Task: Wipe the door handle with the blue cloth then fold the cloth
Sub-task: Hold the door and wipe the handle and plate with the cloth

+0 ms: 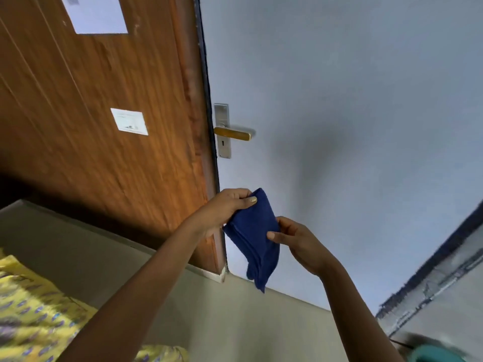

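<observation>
Two hands meeting on the blue cloth (254,236), held up in the air in front of the pale door (352,100), below the door handle (232,134) and well apart from it. Left hand (224,210) gripping the cloth's upper left part, thumb pressing on the front near the top edge, remaining fingers curling behind the fabric. Right hand (298,241) pinching the cloth's right edge at mid-height, thumb lying on the front, other fingers tucked behind. Cloth hanging in a narrow folded bundle, several layered edges showing along its lower left side, bottom corner pointing down toward the floor (235,322). Brass-coloured handle sitting level on its metal plate (222,150), keyhole just under the lever. Wooden panel (104,152) standing left of the door, carrying a small white sticker (129,121). Yellow patterned fabric (34,314) lying blurred at near left
</observation>
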